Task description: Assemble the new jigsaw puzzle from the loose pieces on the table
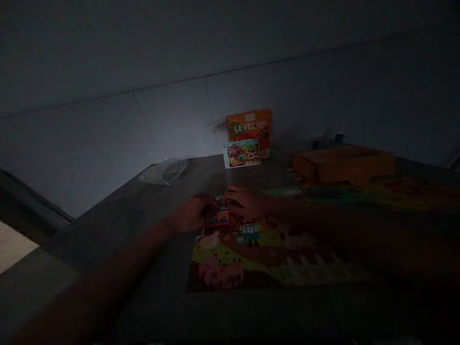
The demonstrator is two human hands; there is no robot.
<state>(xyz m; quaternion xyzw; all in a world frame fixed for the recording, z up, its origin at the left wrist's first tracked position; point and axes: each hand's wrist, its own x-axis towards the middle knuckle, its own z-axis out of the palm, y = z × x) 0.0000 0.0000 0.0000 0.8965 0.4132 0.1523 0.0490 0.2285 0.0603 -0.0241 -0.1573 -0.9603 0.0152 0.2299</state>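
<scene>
Dim light over the table [143, 201], and both hands are working in close, right at the far left part of the farm picture [258, 254]. That picture lies flat beneath them and spreads nearer the person and off to the right, its pig, hen and fence upright to the person's eye, presumably so it reads easily from this side.

Here's the left hand [196, 211], fingers curled inward at the barn's left edge; the right hand [244, 200] comes across the top from the other side, fingers bent down, tips close to the left's. Is anything pinched between them? Too dark, can't tell for either hand. Meeting from two sides like this looks like a way to steady one small spot, and that's only a judgement.

Straight beyond the hands, a card [242, 153] with a similar barn scene leans up against an orange box [251, 129] marked "LEVEL UP!". The box seems to serve as a prop, keeping the card facing the person, in easy sight above the knuckles. Left of it, past the left hand, sits crumpled clear plastic [165, 170]. Beyond the right forearm, a flat orange carton [354, 163] lies off to the side, apparently out of the hands' way.
</scene>
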